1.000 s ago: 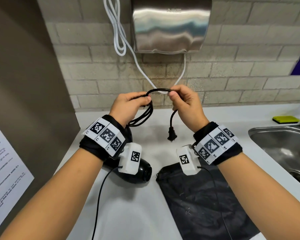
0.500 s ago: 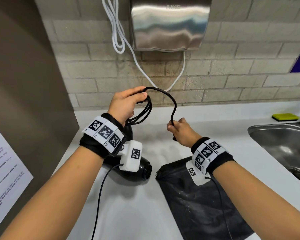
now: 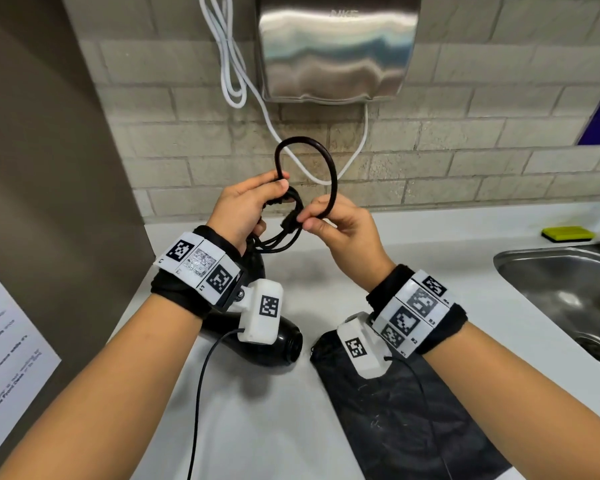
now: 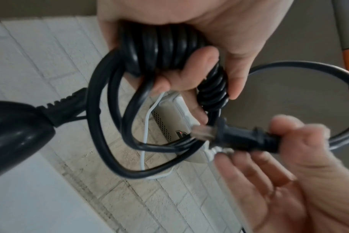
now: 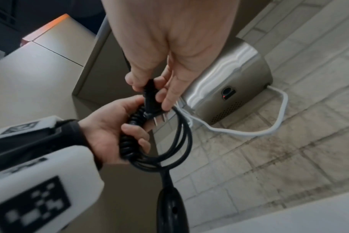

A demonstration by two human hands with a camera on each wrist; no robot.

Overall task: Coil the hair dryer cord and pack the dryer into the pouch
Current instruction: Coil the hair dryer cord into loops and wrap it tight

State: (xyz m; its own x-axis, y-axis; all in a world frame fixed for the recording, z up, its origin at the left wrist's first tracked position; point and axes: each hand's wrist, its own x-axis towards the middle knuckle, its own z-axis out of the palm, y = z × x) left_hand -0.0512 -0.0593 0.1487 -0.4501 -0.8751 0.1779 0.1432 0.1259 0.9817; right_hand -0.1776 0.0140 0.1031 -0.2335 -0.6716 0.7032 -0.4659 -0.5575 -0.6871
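Observation:
My left hand (image 3: 253, 206) grips the coiled black cord (image 4: 165, 52), several turns wrapped in the fist above the counter. A free loop (image 3: 305, 161) of the cord arcs up from that hand and comes down to my right hand (image 3: 329, 223), which pinches the black plug (image 4: 243, 138) between thumb and fingers. The plug's prongs (image 5: 159, 118) point at the hanging loops of the coil. The black hair dryer (image 3: 271, 344) lies on the counter under my left wrist. The black pouch (image 3: 402, 407) lies flat under my right forearm.
A steel hand dryer (image 3: 333, 46) hangs on the brick wall with a white cable (image 3: 229, 64) looped beside it. A steel sink (image 3: 568, 292) is at the right, with a yellow sponge (image 3: 565, 233) behind it. A brown panel (image 3: 49, 168) bounds the counter's left side.
My right hand slid down the cord to the plug, then rose and brought the plug left to the coil, so the free end now stands up in a round loop. My left hand held the coil.

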